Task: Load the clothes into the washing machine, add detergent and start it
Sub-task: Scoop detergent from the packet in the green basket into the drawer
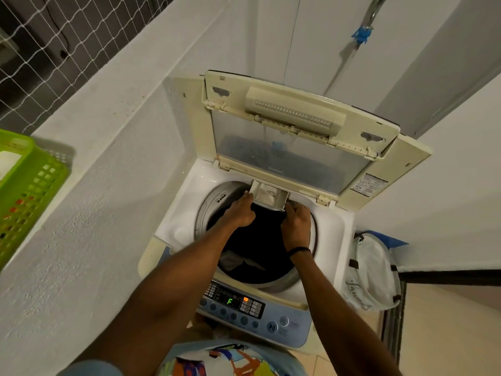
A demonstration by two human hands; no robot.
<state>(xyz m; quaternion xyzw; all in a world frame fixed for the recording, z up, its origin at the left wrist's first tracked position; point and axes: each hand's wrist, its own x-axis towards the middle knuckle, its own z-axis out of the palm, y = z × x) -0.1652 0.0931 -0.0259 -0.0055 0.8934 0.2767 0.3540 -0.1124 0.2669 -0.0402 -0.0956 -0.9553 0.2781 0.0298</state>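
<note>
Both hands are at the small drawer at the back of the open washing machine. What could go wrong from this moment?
1. The detergent drawer juts over the drum; with the left hand and right hand at its corners, uneven pressure might jam it or spill its contents on the clothes.
2. The raised lid leans above both hands; a bump could drop it.
3. The display is lit, so an arm may brush the buttons.

Washing machine [336, 240] top: glossy white plastic, lid [298, 126] yellowed. Green basket [24, 191]: perforated plastic. Wall [81, 226]: rough matt plaster.
</note>
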